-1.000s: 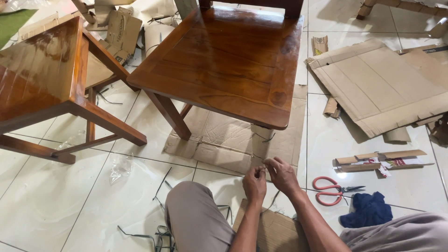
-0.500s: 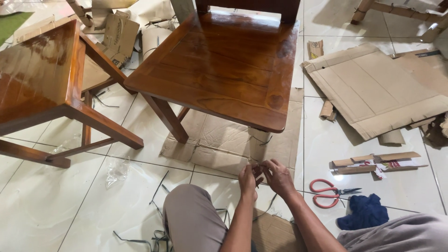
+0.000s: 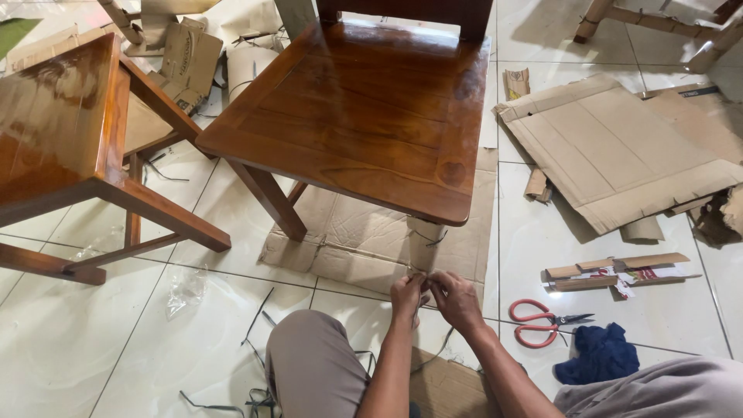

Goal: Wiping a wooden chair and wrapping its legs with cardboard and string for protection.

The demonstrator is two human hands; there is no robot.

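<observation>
My left hand (image 3: 406, 295) and my right hand (image 3: 457, 299) meet close together over the floor, just in front of a glossy brown wooden chair (image 3: 364, 116). Both pinch a thin dark strap (image 3: 422, 298) at the foot of the chair's front leg (image 3: 425, 242), which is wrapped in cardboard. The strap's ends trail down towards my knee (image 3: 313, 364). The fingers hide where the strap crosses.
Flat cardboard (image 3: 364, 240) lies under the chair. Red-handled scissors (image 3: 542, 321) and a dark blue cloth (image 3: 600, 354) lie to the right, with folded cardboard strips (image 3: 619, 271) and a large cardboard sheet (image 3: 619, 151) beyond. A second wooden chair (image 3: 70, 155) stands left. Strap offcuts (image 3: 255, 321) litter the tiles.
Both hands have stayed together at the strap by the wrapped leg, with only small finger shifts. The view has drifted slightly.
</observation>
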